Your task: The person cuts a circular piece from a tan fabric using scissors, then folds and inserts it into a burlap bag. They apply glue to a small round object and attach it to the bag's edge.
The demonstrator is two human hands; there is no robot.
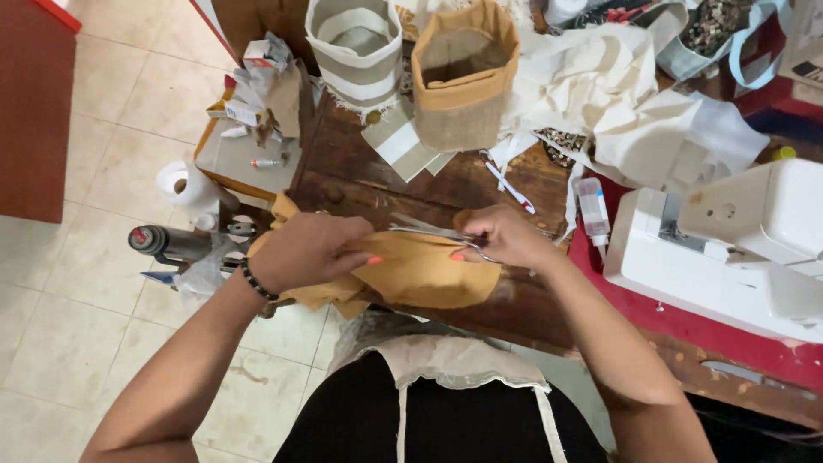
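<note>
A crowded wooden bench [480, 184] beside a white sewing machine [729, 249].
Left hand [309, 250] fingers pinch a mustard-yellow cloth [420, 273], folded, at the bench's front edge; right hand [501, 237] grips metal scissors [429, 230] over it.

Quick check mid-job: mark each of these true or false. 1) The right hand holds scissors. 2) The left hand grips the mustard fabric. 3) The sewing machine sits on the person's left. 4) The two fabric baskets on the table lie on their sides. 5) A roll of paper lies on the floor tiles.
1) True: the right hand holds scissors over the cloth.
2) True: the left hand grips the mustard fabric.
3) False: the white sewing machine is on the person's right.
4) False: the striped basket and the tan basket stand upright, open tops up.
5) True: the paper roll lies on the floor tiles.
</note>
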